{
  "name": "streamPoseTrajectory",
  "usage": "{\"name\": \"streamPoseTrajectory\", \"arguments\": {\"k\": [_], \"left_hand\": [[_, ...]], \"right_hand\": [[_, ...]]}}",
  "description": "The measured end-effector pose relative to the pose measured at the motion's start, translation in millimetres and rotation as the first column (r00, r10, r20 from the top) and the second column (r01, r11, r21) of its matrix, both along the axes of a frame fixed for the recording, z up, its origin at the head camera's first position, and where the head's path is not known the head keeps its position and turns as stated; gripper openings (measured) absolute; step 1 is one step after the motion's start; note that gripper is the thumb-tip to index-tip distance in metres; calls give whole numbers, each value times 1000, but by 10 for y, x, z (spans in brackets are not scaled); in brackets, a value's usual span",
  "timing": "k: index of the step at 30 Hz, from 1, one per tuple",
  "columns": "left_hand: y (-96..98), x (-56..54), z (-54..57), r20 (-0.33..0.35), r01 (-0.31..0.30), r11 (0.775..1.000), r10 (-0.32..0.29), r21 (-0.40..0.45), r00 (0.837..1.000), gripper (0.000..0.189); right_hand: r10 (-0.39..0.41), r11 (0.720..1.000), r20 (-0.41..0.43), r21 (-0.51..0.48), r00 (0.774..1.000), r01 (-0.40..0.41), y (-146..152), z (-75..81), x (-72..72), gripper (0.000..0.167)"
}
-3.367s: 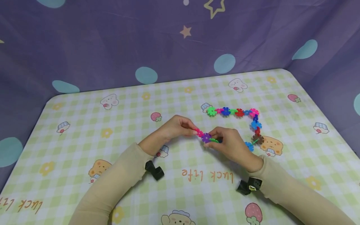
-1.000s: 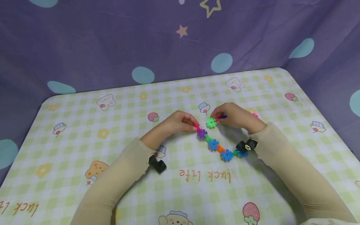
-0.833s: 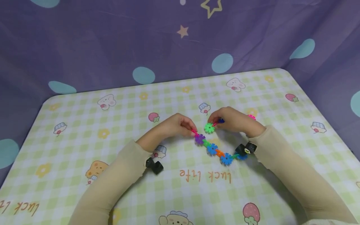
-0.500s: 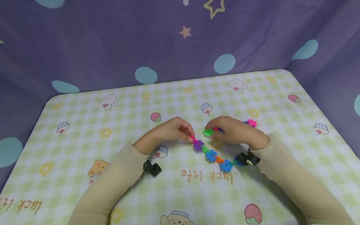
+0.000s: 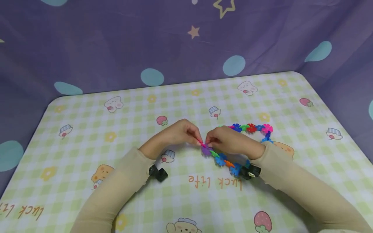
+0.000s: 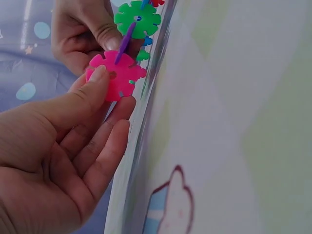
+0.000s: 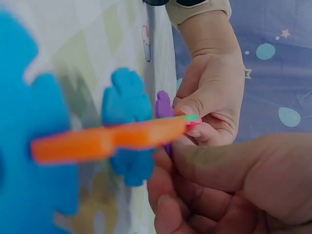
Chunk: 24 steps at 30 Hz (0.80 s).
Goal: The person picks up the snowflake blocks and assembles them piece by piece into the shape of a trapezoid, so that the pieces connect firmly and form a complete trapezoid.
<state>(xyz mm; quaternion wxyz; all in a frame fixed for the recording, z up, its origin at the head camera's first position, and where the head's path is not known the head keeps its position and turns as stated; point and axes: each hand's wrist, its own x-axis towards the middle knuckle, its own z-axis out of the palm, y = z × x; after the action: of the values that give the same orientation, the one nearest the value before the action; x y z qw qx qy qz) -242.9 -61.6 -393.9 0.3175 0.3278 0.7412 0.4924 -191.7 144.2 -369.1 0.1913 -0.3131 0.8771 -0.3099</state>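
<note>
A chain of interlocking snowflake discs curves over the table between both hands. In the left wrist view, the left hand (image 5: 180, 133) pinches the pink snowflake disc (image 6: 119, 73) at the chain's end between thumb and fingers. The right hand (image 5: 228, 139) pinches the purple snowflake disc (image 5: 206, 150) slotted into the pink one. From there run a green disc (image 6: 137, 19), blue discs (image 7: 127, 100) and an orange disc (image 7: 109, 141). The chain passes behind the right wrist. Its far stretch, with a red disc (image 5: 251, 128) and a pink corner disc (image 5: 267, 128), lies beyond the right hand.
A checked tablecloth (image 5: 131, 200) with printed cartoons covers the table. Black wrist cameras, one on the left sleeve (image 5: 158, 173) and one on the right (image 5: 251, 171), hang near the cloth. A purple curtain (image 5: 116, 42) stands behind the table.
The right hand first held the purple disc, then moved to the chain's far green end and drew it nearer. Now it has let that end go and pinches the purple disc again.
</note>
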Motion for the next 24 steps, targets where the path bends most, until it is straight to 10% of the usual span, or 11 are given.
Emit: {"name": "streamPoseTrajectory", "arguments": {"k": [24], "left_hand": [[-84,-24,94,-50,-26,999,24,-42,998,4]], "right_hand": [[-72,992,206,-86,976,92,-40,-23,-14,15]]}}
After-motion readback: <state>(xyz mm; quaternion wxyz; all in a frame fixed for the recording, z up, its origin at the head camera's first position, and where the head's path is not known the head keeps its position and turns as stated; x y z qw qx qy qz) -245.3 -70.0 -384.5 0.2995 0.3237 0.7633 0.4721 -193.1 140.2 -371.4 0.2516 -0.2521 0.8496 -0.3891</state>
